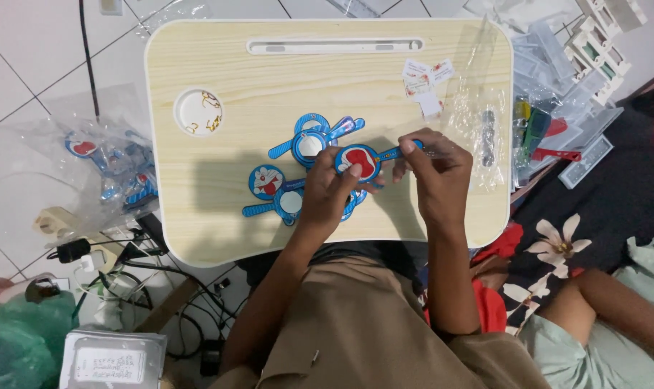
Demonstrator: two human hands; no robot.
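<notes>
Seen from above, a person sits at a small pale wooden lap table (219,65). Both hands meet near its middle, holding one blue cartoon-faced toy watch (359,160) just above the tabletop. The left hand (329,193) grips the round red-and-white face from below, thumb pressed on its front. The right hand (433,171) pinches the blue strap (402,151) — which sticks out to the right of the face — between thumb and fingertips. More blue toy watches (298,144) lie on the table just left of the hands — some touching each other. A clear plastic bag (485,122) rests near the right hand.
</notes>
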